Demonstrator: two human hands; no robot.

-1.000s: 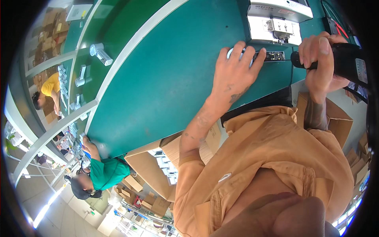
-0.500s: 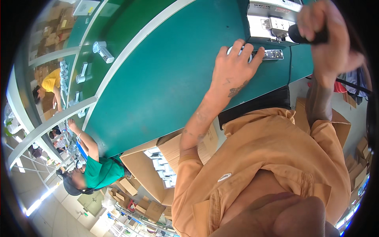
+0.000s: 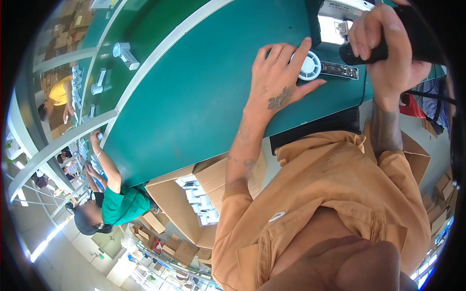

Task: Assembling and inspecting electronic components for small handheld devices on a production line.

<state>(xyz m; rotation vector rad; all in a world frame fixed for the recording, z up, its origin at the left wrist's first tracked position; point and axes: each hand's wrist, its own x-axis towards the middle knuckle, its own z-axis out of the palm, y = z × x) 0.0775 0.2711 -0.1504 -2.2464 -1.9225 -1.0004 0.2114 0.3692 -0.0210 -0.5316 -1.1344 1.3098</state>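
Observation:
On the green bench lies a handheld fan (image 3: pixel 309 66) with a round white grille. Its handle housing is uncovered, showing a circuit board (image 3: pixel 340 70). My left hand (image 3: pixel 279 72) rests beside the fan, fingers stretched out, the index finger along the grille's edge and the thumb below it. My right hand (image 3: pixel 386 46) is wrapped round a black electric screwdriver (image 3: pixel 357 54), held above the handle's far end, in front of a metal machine (image 3: pixel 332 30). The screwdriver's tip is hidden from this view.
A dark cable (image 3: pixel 429 97) runs off to the right. Below the bench's near edge stands an open carton (image 3: pixel 170 203) with white parts inside. Beyond a pale rail (image 3: pixel 160 65), more fan parts (image 3: pixel 126 56) lie on green. A co-worker in green (image 3: pixel 124 206) sits at the left.
My left hand has slid left and turned, uncovering the fan's grille. My right hand has drawn the screwdriver away from the machine's metal block, leftward and nearer the fan handle.

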